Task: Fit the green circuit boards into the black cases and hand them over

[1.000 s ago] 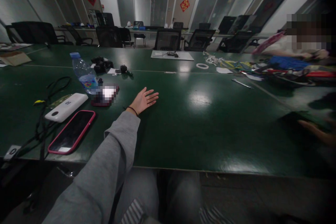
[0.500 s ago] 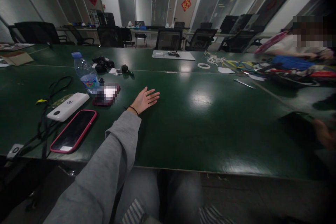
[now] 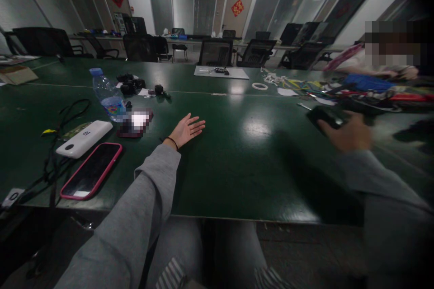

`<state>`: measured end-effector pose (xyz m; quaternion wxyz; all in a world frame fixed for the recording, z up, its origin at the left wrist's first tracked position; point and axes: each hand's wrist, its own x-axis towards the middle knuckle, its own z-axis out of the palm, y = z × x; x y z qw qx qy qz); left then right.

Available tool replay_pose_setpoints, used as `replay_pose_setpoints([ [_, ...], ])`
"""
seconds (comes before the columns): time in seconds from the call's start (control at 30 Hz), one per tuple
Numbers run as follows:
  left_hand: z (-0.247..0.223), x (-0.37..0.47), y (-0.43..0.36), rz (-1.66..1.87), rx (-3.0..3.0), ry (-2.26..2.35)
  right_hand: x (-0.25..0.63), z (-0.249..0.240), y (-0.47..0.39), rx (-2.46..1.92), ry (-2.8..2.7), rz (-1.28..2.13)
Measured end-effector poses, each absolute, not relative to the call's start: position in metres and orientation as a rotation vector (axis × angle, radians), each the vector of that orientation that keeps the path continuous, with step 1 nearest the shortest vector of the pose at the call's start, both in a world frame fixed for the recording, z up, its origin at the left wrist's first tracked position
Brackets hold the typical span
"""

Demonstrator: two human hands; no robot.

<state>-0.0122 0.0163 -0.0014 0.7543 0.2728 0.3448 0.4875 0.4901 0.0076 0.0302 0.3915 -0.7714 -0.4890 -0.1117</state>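
Observation:
My left hand (image 3: 187, 132) rests on the green table (image 3: 230, 171), palm turned up and fingers stretched out, with nothing in it. To its left lie a phone with a lit screen (image 3: 134, 123), a phone in a pink case (image 3: 92, 171) and a white power bank (image 3: 84, 139). At the right, my right hand (image 3: 352, 133) grips a dark, glossy object (image 3: 327, 117) above the table. Motion blur hides what kind of object it is. A shadow falls on the tabletop beneath my right arm.
A water bottle (image 3: 108, 97) stands at the left, with black cables (image 3: 57, 144) near it. Across the table are a white board (image 3: 221, 72), a white ring (image 3: 259, 86) and a heap of cables and tools (image 3: 369, 90). Another person (image 3: 376, 61) sits at the far right.
My right hand has come in from the right edge, moving left and forward with the dark object. My left hand stays in place. The view has shifted slightly.

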Motion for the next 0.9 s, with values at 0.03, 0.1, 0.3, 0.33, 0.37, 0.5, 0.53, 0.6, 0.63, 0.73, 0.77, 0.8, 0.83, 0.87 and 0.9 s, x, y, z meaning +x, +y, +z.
replay_pose_setpoints([
  [0.03, -0.002, -0.011, 0.017, 1.06, 0.599, 0.748, 0.446, 0.035, 0.014, -1.924, -1.314, -0.251],
  [0.1, -0.002, -0.009, 0.016, 1.057, 0.607, 0.74, 0.352, 0.034, 0.019, -1.744, -1.472, -0.16],
  [0.3, 0.001, 0.003, 0.01, 1.035, 0.611, 0.737, 0.157, -0.013, -0.001, -1.222, -1.853, 0.122],
  [0.33, 0.001, 0.005, 0.01, 1.05, 0.621, 0.749, 0.145, -0.02, -0.004, -1.169, -1.925, 0.151],
  [0.37, 0.0, 0.007, 0.01, 1.081, 0.63, 0.768, 0.138, -0.025, -0.006, -1.12, -1.971, 0.181],
  [0.5, -0.003, 0.012, 0.01, 1.201, 0.663, 0.817, 0.142, -0.037, -0.002, -1.025, -1.809, 0.377],
  [0.53, -0.004, 0.013, 0.01, 1.207, 0.674, 0.817, 0.145, -0.039, 0.001, -1.04, -1.731, 0.435],
  [0.6, -0.004, 0.013, 0.01, 1.206, 0.69, 0.815, 0.149, -0.042, 0.006, -1.093, -1.607, 0.542],
  [0.63, -0.004, 0.013, 0.01, 1.212, 0.695, 0.809, 0.149, -0.043, 0.008, -1.118, -1.561, 0.598],
  [0.73, -0.006, 0.011, 0.012, 1.235, 0.713, 0.761, 0.147, -0.045, 0.011, -1.097, -1.49, 0.849],
  [0.77, -0.007, 0.011, 0.013, 1.235, 0.723, 0.741, 0.146, -0.045, 0.011, -1.06, -1.478, 0.944],
  [0.8, -0.008, 0.01, 0.014, 1.228, 0.734, 0.726, 0.146, -0.044, 0.011, -1.019, -1.468, 1.029],
  [0.83, -0.009, 0.009, 0.015, 1.216, 0.744, 0.716, 0.145, -0.043, 0.011, -0.984, -1.46, 1.098],
  [0.87, -0.01, 0.009, 0.016, 1.203, 0.751, 0.708, 0.145, -0.042, 0.01, -0.96, -1.453, 1.146],
  [0.9, -0.012, 0.009, 0.016, 1.19, 0.754, 0.702, 0.145, -0.041, 0.011, -0.949, -1.444, 1.174],
])
